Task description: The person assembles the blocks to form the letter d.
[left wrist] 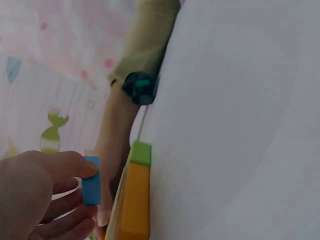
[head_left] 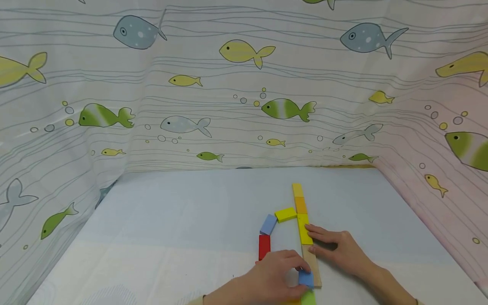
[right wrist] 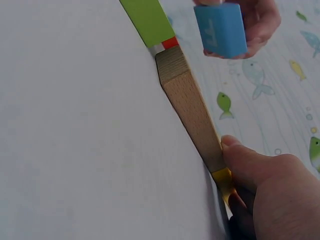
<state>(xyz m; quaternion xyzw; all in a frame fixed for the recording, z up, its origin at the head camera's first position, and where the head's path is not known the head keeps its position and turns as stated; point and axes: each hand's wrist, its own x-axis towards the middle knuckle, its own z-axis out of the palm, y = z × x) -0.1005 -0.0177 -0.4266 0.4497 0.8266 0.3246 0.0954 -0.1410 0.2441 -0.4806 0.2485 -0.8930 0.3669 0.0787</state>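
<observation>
My left hand (head_left: 276, 275) pinches a small blue block (head_left: 306, 278) between thumb and fingers. In the right wrist view that blue block (right wrist: 221, 30) is held up off the table, with a pale mark on one face. Beneath it in the head view lie a long plain wooden block (head_left: 317, 271) and a green block (head_left: 308, 298). My right hand (head_left: 345, 250) rests beside the row, its fingertips touching the side of a yellow block (head_left: 303, 231) and the thumb at the wooden block's end. The left wrist view shows an orange block (left wrist: 135, 200) adjoining a green block (left wrist: 141, 153).
The straight row runs on away from me through an orange block (head_left: 300, 205) to a pale yellow one (head_left: 297, 189). A curve branches left: yellow block (head_left: 286, 214), blue-grey block (head_left: 268, 224), red block (head_left: 264, 247). A fish-patterned curtain (head_left: 228, 97) encloses the white table (head_left: 171, 212).
</observation>
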